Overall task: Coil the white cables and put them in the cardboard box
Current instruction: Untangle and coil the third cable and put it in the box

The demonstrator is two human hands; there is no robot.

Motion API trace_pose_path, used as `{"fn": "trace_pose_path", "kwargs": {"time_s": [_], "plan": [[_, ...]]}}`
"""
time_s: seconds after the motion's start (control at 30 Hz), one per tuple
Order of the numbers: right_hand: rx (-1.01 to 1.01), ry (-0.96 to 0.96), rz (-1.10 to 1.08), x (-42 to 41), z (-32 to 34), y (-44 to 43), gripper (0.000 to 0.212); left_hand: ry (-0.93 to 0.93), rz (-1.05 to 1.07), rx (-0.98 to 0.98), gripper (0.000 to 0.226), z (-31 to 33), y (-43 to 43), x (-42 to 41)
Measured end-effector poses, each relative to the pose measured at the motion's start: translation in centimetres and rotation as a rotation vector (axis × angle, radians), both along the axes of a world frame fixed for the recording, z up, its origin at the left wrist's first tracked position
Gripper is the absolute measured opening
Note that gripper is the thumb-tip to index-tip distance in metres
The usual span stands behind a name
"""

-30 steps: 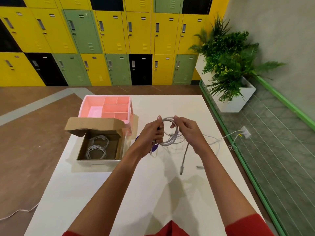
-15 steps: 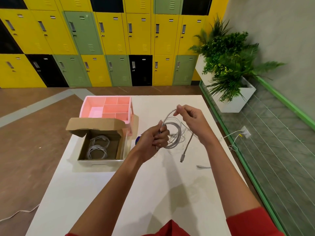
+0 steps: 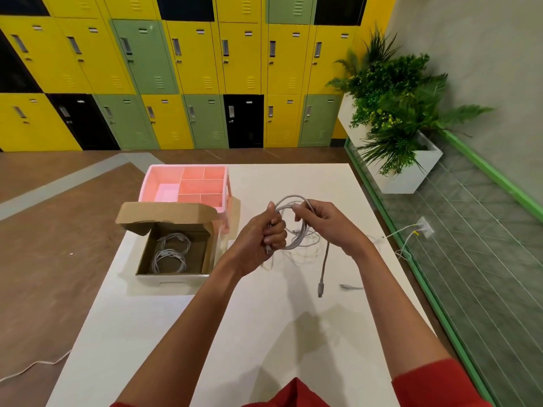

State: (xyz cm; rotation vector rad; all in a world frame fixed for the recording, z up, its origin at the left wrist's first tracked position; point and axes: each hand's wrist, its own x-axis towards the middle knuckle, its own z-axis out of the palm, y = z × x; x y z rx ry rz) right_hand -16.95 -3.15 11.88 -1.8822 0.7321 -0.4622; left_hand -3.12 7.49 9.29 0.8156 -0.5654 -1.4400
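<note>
Above the white table (image 3: 264, 333) I hold a partly coiled white cable (image 3: 295, 245). My left hand (image 3: 264, 233) grips the coil's left side in a fist. My right hand (image 3: 326, 221) pinches the top of the loop. The cable's free end with its plug (image 3: 321, 289) hangs down below my right hand. The open cardboard box (image 3: 205, 254) stands at the table's left, with two coiled white cables (image 3: 172, 252) inside. More loose white cable (image 3: 351, 287) lies on the table under and right of my hands.
A pink compartment organiser (image 3: 188, 186) sits behind the box. Right of the table runs a green-framed glass barrier (image 3: 411, 265) with a wall socket (image 3: 424, 227) and a white planter (image 3: 411, 171). Lockers (image 3: 205, 69) line the back. A cable (image 3: 29, 368) lies on the floor at the left.
My right hand came down and toward my left hand, laying another loop onto the coil. The hanging free end is shorter than a second ago.
</note>
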Motion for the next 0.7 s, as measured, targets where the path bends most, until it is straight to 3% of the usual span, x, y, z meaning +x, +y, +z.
{"fn": "trace_pose_path", "kwargs": {"time_s": [0.23, 0.4, 0.57, 0.7], "plan": [[0.004, 0.082, -0.005, -1.8, -2.7, -1.7, 0.027, -0.015, 0.048, 0.026, 0.04, 1.0, 0.2, 1.2], [-0.1, 0.193, -0.077, -2.1, -5.1, -1.9, 0.025, -0.187, -0.043, 0.073, 0.04, 1.0, 0.4, 0.7], [-0.04, -0.062, -0.359, -1.5, -3.8, -3.1, 0.021, -0.25, -0.133, 0.124, 0.041, 0.4, 0.6, 0.4], [0.021, -0.253, -0.413, -0.4, -2.0, -3.1, 0.021, -0.281, -0.192, 0.122, 0.041, 0.3, 0.7, -0.1]]}}
